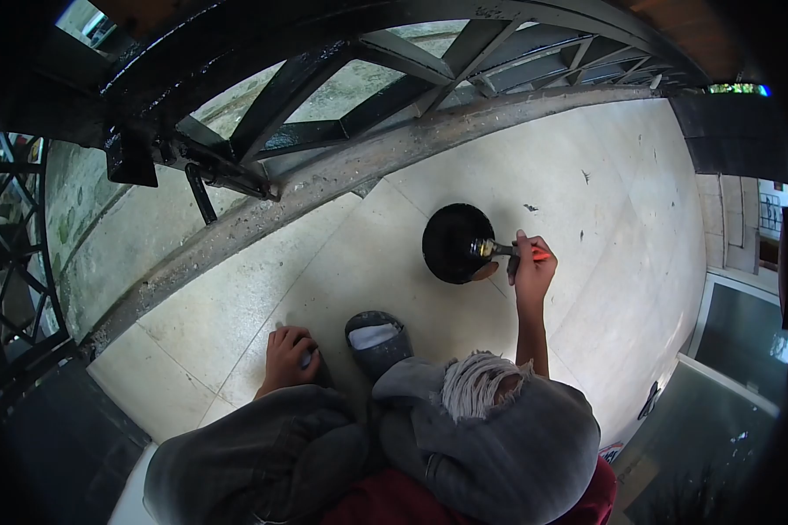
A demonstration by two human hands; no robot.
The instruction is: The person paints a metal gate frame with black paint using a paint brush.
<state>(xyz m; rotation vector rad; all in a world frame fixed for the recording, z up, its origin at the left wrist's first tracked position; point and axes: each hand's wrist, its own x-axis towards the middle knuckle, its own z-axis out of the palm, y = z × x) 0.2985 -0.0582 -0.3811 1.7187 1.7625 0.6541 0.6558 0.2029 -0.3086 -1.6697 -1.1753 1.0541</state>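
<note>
My right hand (531, 269) is closed around a paintbrush (504, 250) with an orange-red handle end. The bristles of the brush reach over the rim of a round black container (453, 243), whose inside is dark; a brownish patch shows on its lower right edge. Down by the floor, left of a dark slipper (378, 343) on my foot, my left hand (291, 357) has its fingers curled. A small greyish thing shows at those fingers, and I cannot tell what it is.
A glossy black metal gate (324, 96) with diagonal bars crosses the top, above a raised concrete sill (324, 179). A bolt handle (200, 194) hangs from its lower rail. Pale floor tiles (604, 236) carry a few dark specks. Glass panels (709, 437) stand at lower right.
</note>
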